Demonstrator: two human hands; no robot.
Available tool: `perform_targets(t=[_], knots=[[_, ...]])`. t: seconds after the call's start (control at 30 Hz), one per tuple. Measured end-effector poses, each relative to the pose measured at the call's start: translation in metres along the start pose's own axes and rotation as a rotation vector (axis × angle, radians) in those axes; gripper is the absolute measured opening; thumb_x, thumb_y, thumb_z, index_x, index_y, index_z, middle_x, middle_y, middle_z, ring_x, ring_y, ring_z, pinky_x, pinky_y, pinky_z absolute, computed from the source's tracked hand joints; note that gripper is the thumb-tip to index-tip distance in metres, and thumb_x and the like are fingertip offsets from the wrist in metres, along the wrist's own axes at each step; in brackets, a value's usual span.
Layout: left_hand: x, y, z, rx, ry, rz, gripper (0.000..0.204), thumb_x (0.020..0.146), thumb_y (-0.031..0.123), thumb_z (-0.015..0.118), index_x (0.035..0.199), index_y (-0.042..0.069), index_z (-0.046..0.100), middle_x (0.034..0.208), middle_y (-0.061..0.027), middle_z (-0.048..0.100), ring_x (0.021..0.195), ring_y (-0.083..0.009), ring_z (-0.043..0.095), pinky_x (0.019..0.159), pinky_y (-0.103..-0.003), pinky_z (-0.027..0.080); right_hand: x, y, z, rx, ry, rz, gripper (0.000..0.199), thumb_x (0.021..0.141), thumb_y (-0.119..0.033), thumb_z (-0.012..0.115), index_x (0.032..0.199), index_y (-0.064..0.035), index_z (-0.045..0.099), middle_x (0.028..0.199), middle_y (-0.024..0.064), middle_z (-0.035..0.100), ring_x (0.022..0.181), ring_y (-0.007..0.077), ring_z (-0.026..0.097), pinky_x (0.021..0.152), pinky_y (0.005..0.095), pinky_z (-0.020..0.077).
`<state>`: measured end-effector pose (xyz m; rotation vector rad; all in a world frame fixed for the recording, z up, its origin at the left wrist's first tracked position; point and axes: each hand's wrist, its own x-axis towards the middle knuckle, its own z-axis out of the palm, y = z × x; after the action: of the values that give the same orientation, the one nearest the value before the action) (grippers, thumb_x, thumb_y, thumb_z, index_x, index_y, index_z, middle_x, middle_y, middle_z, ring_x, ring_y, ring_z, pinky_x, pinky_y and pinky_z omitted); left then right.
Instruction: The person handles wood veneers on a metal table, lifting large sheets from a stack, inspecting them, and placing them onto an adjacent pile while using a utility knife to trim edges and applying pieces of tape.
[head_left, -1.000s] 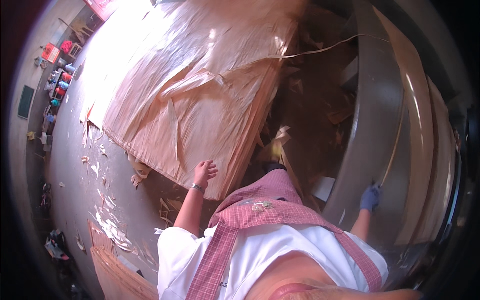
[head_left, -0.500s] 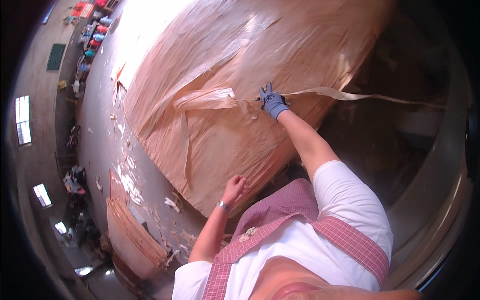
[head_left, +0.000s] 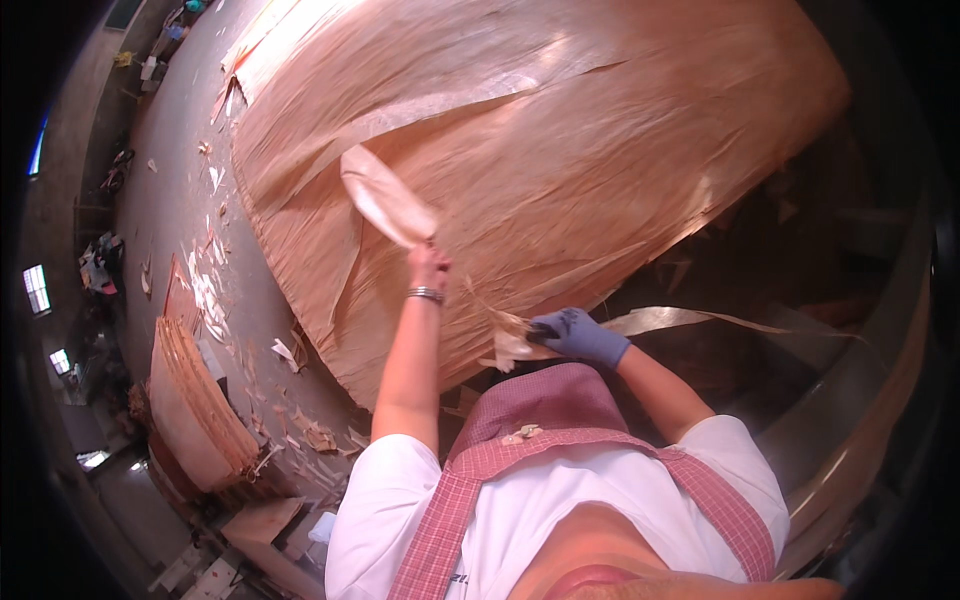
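Head | left fingers [head_left: 431, 252] clamped on glossy curled strip [head_left: 388, 198] | right fingers [head_left: 550, 328] clamped on pale ragged ribbon [head_left: 655, 319]

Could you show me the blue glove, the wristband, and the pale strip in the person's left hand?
Blue glove [head_left: 585, 337]: head view, on the back of the glove.
Wristband [head_left: 425, 294]: head view, on the middle of the band.
Pale strip [head_left: 387, 197]: head view, midway along its broad part.

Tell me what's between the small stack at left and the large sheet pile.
The head view shows grey floor strewn with pale scraps between the small stack and large sheet pile.
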<state>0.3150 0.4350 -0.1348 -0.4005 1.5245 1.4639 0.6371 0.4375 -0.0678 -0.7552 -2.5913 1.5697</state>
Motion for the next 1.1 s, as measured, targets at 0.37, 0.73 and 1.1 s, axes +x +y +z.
perform_targets(t=[0.37,0.73,1.1], knots=[[0.013,0.147,-0.207,-0.056,0.240,0.085,0.072,0.084,0.070,0.039,0.092,0.003,0.061,0.070,-0.0108,0.063,0.055,-0.0196,0.058,0.042,-0.027,0.044,-0.220,0.046,-0.097,0.548,1.429,0.734,0.028,0.094,-0.030,0.063,0.104,-0.0047,0.063,0.083,-0.0015,0.058,0.068,0.0049,0.049,0.057,0.0218,0.0410],[-0.303,-0.219,0.237,0.825,-1.253,-0.235,0.021,0.097,0.025,0.055,0.092,0.005,0.062,0.085,-0.0064,0.064,0.073,-0.0137,0.060,0.063,-0.030,0.050,-0.281,0.013,-0.208,0.546,0.879,0.336,0.050,0.091,-0.036,0.065,0.131,-0.0092,0.052,0.110,0.0134,0.065,0.095,0.0222,0.063,0.086,0.0350,0.0492],[-0.234,-0.141,0.400,0.938,-0.655,-0.029,0.020,0.092,0.022,0.054,0.102,0.004,0.056,0.067,-0.0019,0.054,0.050,-0.0117,0.048,0.043,-0.024,0.039,-0.675,0.233,-0.338,-0.690,0.728,1.668,0.052,0.090,-0.014,0.049,0.141,-0.0090,0.038,0.140,0.0193,0.041,0.110,0.0323,0.059,0.082,0.0461,0.0539]])
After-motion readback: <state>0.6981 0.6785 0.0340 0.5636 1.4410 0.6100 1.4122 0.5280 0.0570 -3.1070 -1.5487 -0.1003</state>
